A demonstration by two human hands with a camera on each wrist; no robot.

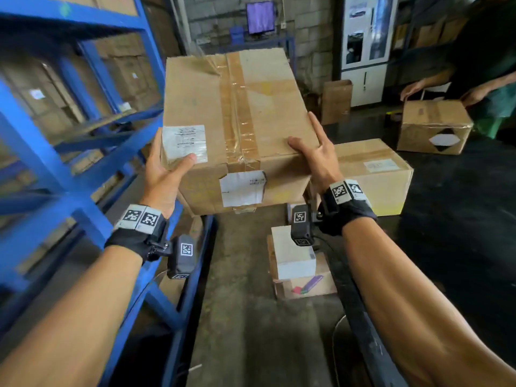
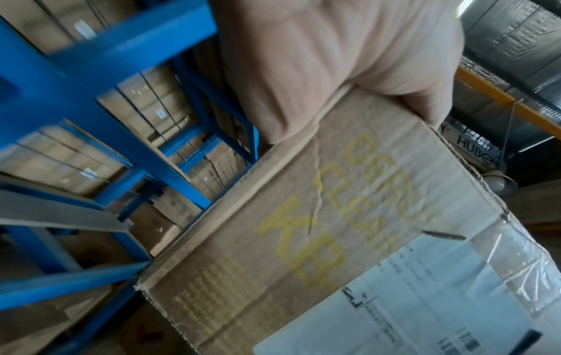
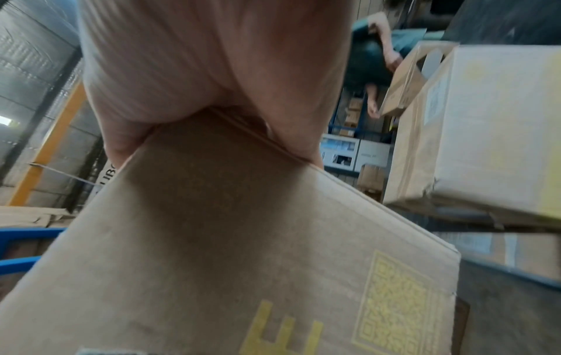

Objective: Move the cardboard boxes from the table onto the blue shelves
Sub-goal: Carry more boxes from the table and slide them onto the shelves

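Note:
I carry a large taped cardboard box [image 1: 237,113] in the air between the blue shelves [image 1: 83,163] and the black table [image 1: 460,219]. My left hand [image 1: 164,174] grips its near left corner, thumb on top over a white label. My right hand [image 1: 315,155] grips the near right corner, thumb on top and a finger straight along the side edge. In the left wrist view the left hand [image 2: 319,60] lies against the box [image 2: 334,240], which has yellow print, with the blue shelves [image 2: 75,72] beside it. In the right wrist view the right hand [image 3: 197,60] clasps the box [image 3: 227,240] at its edge.
A second cardboard box [image 1: 374,174] lies on the table behind my right hand. Another person's hands rest on a third box [image 1: 434,127] at the far right. The shelves hold stacked cartons. Small white and brown boxes [image 1: 293,255] sit on the floor below.

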